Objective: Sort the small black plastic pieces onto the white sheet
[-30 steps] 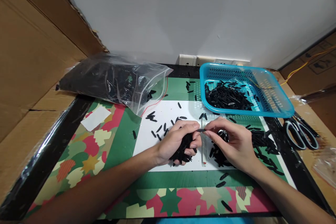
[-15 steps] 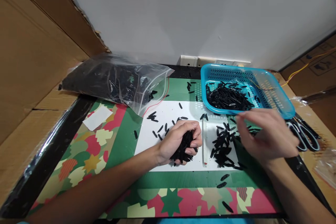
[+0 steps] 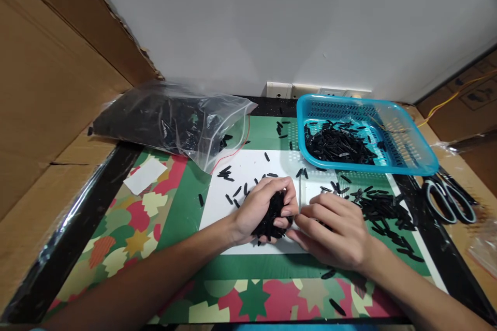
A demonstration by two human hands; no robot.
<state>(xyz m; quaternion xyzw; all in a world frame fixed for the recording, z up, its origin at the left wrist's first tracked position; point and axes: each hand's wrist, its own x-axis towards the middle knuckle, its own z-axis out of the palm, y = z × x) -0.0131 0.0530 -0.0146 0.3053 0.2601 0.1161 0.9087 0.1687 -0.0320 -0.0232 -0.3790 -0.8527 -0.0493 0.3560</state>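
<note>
A heap of small, slim black pieces (image 3: 271, 222) fills my left hand (image 3: 250, 212), whose fingers curl round it above a white sheet (image 3: 217, 212). Close against those fingertips is my right hand (image 3: 337, 230), its fingers bent and pressed together; whatever they pinch is hidden. Under and behind the right hand, a narrow clear strip (image 3: 303, 186) lies on the sheet, partly covered. More loose black pieces (image 3: 382, 207) lie in a pile to the right of my right hand, and others are scattered left of my left hand.
A blue plastic basket (image 3: 373, 168) with black pieces inside stands at the back right. A clear zip bag (image 3: 166, 119) full of dark pieces lies at the back left. Scissors (image 3: 446, 201) rest at the right edge, and a paper scrap (image 3: 145, 176) lies at the left.
My right hand has moved left and come to the fingertips of my left hand, uncovering the pile at the right. My left hand stays in place, still holding the black pieces.
</note>
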